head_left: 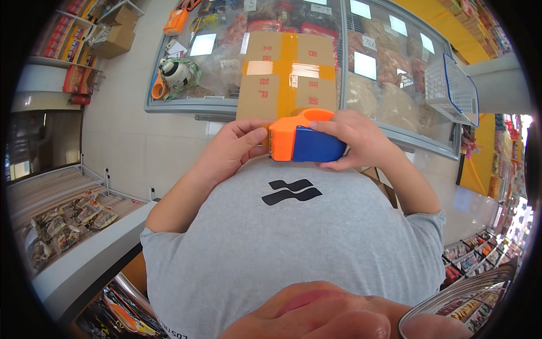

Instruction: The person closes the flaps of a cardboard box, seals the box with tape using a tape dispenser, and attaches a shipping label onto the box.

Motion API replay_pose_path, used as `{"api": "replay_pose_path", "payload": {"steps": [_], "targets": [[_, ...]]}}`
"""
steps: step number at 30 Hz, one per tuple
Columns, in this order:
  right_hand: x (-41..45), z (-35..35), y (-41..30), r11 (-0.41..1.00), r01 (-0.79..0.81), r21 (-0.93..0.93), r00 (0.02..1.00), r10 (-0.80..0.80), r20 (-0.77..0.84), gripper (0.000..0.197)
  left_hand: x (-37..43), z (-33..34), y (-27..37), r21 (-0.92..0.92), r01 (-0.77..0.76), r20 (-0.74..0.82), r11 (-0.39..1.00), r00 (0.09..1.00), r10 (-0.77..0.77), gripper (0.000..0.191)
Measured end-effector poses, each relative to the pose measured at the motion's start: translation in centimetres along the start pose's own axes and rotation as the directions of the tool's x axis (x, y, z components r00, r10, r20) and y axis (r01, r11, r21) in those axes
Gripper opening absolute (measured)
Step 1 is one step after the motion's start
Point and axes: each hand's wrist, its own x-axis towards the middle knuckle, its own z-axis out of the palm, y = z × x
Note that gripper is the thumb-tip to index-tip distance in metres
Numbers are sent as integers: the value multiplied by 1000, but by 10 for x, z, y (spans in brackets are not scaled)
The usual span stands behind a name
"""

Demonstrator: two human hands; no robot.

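Note:
A cardboard box lies on the glass top of a display freezer, with strips of yellowish packing tape crossing on its upper face. At the box's near edge, close to my shirt, my right hand holds an orange and blue tape dispenser by its side and rear. My left hand is at the toothed front end of the dispenser, thumb and fingers drawn together beside the box's near left corner. Whether tape is pinched between them I cannot tell.
Scissors, a round white object with green string, an orange packet and an orange tape roll lie left on the freezer. A white plastic basket stands right. Wire racks with packets flank me on the left.

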Motion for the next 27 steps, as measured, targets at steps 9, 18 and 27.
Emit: {"api": "replay_pose_path", "payload": {"steps": [9, 18, 27], "targets": [[-50, -72, 24, 932, -362, -31, 932, 363, 22, 78, -7, -126, 47, 395, -117, -543, 911, 770, 334, 24], [-127, 42, 153, 663, -739, -124, 552, 700, 453, 63, 91, -328, -178, -19, -129, -492, 991, 864, 103, 20], [-52, 127, 204, 741, -613, -274, 528, 642, 556, 53, 145, -192, -210, 87, -111, -544, 990, 827, 141, 36]]}}
